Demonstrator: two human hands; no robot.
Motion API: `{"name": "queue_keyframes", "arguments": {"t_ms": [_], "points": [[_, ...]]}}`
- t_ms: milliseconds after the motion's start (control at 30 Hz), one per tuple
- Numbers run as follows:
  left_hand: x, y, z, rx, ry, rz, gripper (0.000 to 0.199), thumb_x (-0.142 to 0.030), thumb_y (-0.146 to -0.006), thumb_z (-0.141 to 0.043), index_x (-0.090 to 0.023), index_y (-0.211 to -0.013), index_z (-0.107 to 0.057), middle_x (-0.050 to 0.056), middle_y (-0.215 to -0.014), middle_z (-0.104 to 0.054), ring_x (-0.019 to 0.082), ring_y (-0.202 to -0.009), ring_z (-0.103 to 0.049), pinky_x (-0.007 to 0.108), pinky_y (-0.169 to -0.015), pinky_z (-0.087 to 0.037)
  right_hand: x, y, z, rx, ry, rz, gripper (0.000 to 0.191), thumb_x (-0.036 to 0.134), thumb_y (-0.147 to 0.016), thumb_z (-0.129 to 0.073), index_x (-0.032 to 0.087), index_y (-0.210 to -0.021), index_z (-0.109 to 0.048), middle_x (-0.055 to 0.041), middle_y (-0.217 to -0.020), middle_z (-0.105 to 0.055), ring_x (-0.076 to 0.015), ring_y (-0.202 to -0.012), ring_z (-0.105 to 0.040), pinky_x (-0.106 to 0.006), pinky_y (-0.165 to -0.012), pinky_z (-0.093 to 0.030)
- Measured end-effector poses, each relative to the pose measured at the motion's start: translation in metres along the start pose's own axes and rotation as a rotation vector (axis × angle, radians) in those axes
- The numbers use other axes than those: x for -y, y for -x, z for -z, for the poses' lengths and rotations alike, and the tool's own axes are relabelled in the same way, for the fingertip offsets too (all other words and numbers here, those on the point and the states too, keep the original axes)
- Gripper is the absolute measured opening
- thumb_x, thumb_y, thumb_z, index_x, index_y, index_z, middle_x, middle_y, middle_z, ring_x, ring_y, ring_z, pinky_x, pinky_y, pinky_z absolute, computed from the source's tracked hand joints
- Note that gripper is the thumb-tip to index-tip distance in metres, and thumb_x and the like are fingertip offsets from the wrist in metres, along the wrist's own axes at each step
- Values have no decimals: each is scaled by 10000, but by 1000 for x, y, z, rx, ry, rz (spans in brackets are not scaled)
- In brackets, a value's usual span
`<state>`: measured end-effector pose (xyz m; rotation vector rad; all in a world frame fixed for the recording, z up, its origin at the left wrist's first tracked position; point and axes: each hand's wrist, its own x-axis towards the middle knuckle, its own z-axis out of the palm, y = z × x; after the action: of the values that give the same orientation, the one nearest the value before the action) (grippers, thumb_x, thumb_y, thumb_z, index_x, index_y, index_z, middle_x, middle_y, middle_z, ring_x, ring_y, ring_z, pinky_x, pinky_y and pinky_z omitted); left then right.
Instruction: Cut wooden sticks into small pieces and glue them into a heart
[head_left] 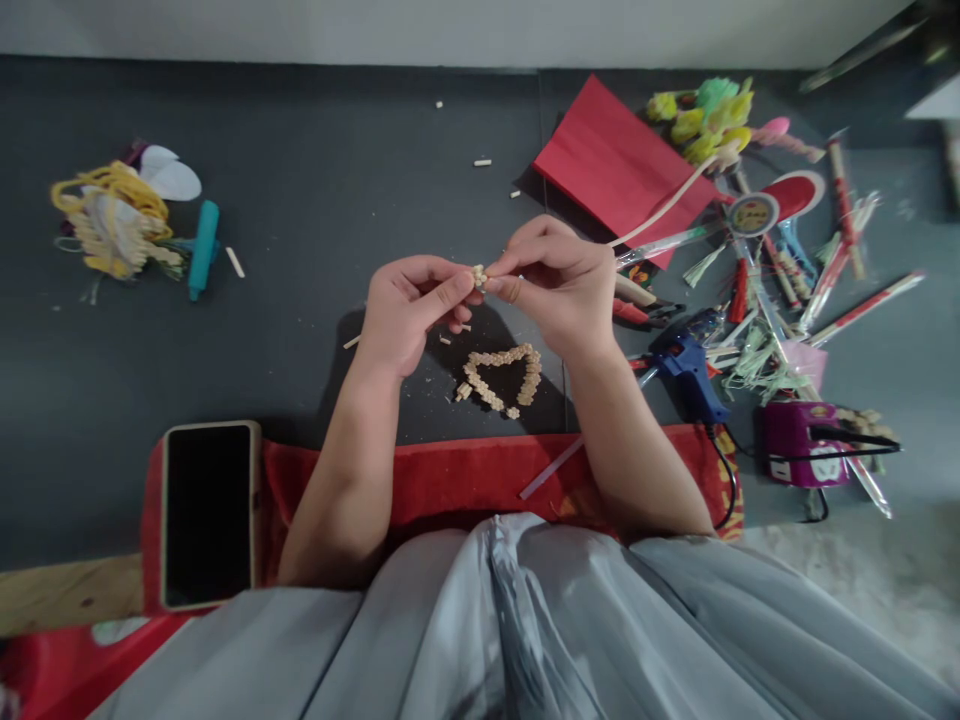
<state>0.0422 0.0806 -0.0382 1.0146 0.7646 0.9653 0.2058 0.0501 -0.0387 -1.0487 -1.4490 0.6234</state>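
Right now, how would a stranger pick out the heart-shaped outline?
On the dark table, find the red cloth along the near edge. Just beyond its middle lies the heart-shaped outline, pale and knobbly; unlike the loose sticks nearby, it curves around an open centre.

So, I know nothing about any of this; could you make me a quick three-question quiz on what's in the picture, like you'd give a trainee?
1. True or false: the phone lies to the left of the left forearm.
2. What do the left hand and right hand pinch between them?
a) the teal tube
b) a small pale cluster
c) the red-handled pliers
3. Which lies farther to the person's right: the blue glue gun or the purple socket block?

Key: 1. True. 2. b. 3. The purple socket block.
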Motion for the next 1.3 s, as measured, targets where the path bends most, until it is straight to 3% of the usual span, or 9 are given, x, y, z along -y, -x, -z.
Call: {"name": "queue_keyframes", "arguments": {"t_ms": [400,533,700,967,1300], "points": [[-1,3,-2,-34,-26,32,357,-481,-673,-868,-161,-704,-714,-32,-575,-680,49,-450,-599,138,-390,-459,-5,1,-4,-28,10,-13,202,431,-794,-808,245,-757,-739,31,-707,-582,-93,-644,-557,-284,-600,-503],[-1,3,-4,-28,-1,45,393,-519,-652,-868,-163,-714,-712,-31,-600,-690,50,-469,-609,138,-401,-469,-3,0,-3,-42,25,-31,227,457,-780,-813,247,-740,-737,23,-704,-591,-104,-653,-578,-293,-603,-518],[-4,3,-7,-20,15,98,356,-500,-721,-833,-166,-758,-712,-36,-641,-699,36,-456,-594,130,-394,-454,-1,0,1,-45,47,-11,258,498,-798,-788,246,-786,-732,1,-756,-631,-127,-710,-621,-307,-626,-551],[-2,3,-5,22,45,-17,342,-491,-678,-864,-193,-798,-746,-40,-652,-706,51,-473,-616,139,-382,-461,6,0,1,-25,50,14,309,559,-823,-740,251,-821,-728,-9,-767,-623,-146,-723,-630,-348,-670,-595],[-1,3,-4,-50,-63,-61,301,-447,-671,-880,-193,-731,-731,-32,-607,-693,53,-454,-602,145,-389,-459,7,0,1,0,81,-8,279,558,-809,-752,281,-809,-721,-24,-758,-638,-167,-725,-634,-337,-621,-560]]}}
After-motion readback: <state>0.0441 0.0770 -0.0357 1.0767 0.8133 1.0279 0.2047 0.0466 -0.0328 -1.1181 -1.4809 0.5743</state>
